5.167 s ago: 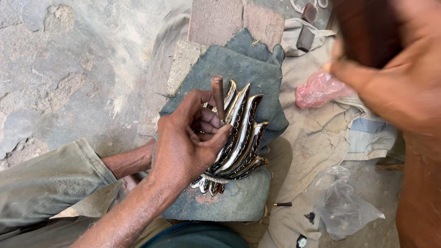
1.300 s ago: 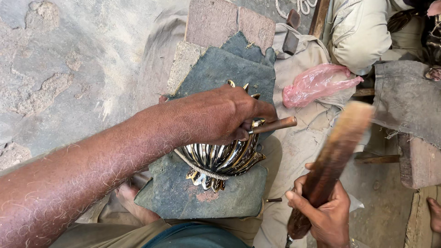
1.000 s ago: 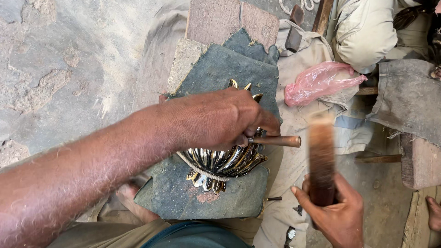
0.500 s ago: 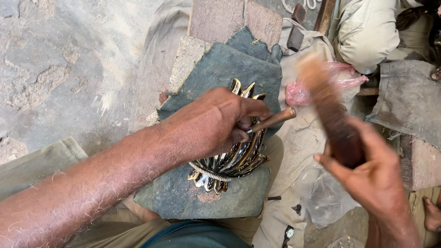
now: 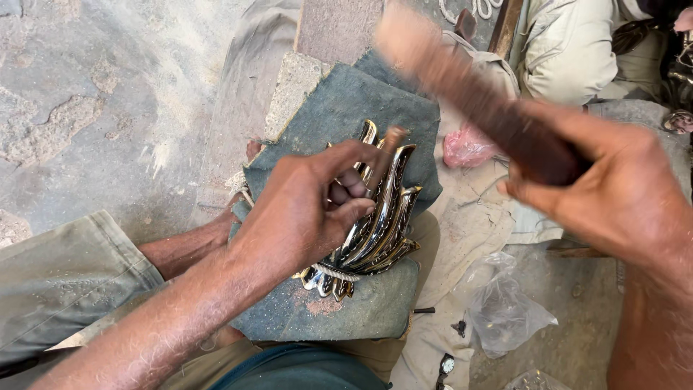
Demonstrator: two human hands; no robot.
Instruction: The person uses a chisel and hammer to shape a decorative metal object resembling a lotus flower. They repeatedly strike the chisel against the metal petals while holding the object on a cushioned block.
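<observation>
A shiny, ribbed metal ornament (image 5: 375,231) with curved pointed leaves lies on a grey-blue cloth pad (image 5: 339,108). My left hand (image 5: 303,209) rests on the ornament and pinches a thin brown punch (image 5: 386,148) upright against its upper leaves. My right hand (image 5: 613,195) is raised at the right and grips a dark wooden stick (image 5: 469,83) that is blurred by motion, its far end up over the pad's top edge.
A pink plastic bag (image 5: 468,148) and a clear plastic bag (image 5: 505,314) lie on a beige cloth to the right. Stone slabs (image 5: 339,25) sit behind the pad. Another person's beige clothing (image 5: 570,43) is at the top right. Rough concrete floor lies left.
My right hand has swung the wooden stick from low at the right up high above the ornament. My left hand has turned, tilting the punch from lying sideways to upright.
</observation>
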